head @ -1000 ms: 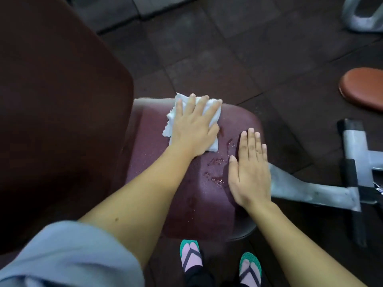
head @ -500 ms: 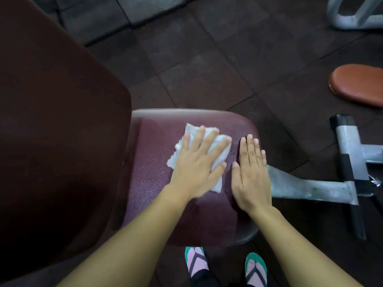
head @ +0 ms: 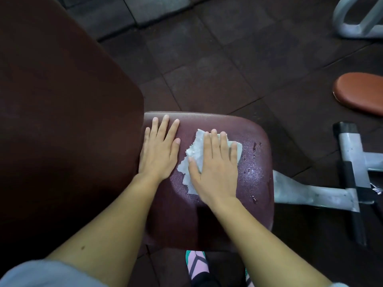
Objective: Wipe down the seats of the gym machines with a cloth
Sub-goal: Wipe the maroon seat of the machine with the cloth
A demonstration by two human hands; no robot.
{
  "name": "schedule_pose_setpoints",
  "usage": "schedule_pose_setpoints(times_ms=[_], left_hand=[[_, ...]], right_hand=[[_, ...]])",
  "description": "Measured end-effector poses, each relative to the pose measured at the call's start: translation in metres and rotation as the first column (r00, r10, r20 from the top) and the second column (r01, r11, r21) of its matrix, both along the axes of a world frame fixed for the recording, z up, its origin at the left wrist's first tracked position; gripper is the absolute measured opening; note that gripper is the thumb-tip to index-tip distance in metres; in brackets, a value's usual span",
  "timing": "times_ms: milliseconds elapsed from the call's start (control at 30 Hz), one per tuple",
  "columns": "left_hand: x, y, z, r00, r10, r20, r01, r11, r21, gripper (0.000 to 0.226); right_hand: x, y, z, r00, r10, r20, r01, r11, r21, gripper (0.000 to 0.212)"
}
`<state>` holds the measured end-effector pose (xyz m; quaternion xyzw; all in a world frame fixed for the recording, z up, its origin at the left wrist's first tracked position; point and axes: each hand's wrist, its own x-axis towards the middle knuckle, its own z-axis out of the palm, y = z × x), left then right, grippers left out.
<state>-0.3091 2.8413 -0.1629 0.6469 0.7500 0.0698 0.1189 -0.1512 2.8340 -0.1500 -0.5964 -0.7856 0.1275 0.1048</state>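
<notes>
Since half a second ago the cloth (head: 193, 160) has passed from the left hand to the right: the right hand (head: 215, 168) now lies flat on it, fingers spread, palm pressing it onto the seat (head: 219, 224), while the left hand (head: 158, 152) rests bare and open on the vinyl beside the backrest (head: 62, 112).

Nearest the camera, a pale grey sleeve (head: 41, 274) shows at the lower left, and a foot in a green-edged sandal (head: 196, 264) stands on the floor just under the seat's near edge. The near half of the seat is bare maroon vinyl. Farther out, the white cloth sits about mid-seat, its ragged left edge sticking out from under the right hand toward the left thumb. Right of the cloth, droplets (head: 251, 170) dot the vinyl up to the seat's right edge. The left fingertips lie close to the far edge; a bare strip of seat lies beyond the cloth.

A grey metal frame (head: 306, 191) runs out from the seat's right side. Beyond is dark tiled floor (head: 207, 69), with an orange pad (head: 360, 92) at the far right.
</notes>
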Motion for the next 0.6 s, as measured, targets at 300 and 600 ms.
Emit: schedule_pose_setpoints(times_ms=[300,600], left_hand=[[0.002,0.002,-0.003,0.999,0.008,-0.054,-0.007,1.0,0.024,0.059],[0.002,0.001,-0.004,0.998,-0.001,-0.062,0.001,1.0,0.01,0.06]], right_hand=[[0.018,0.073,-0.013,0.998,0.012,0.068,-0.017,0.997,0.076,0.076],[0.04,-0.003,-0.009,0.996,0.085,-0.03,-0.082,0.992,0.093,0.072]])
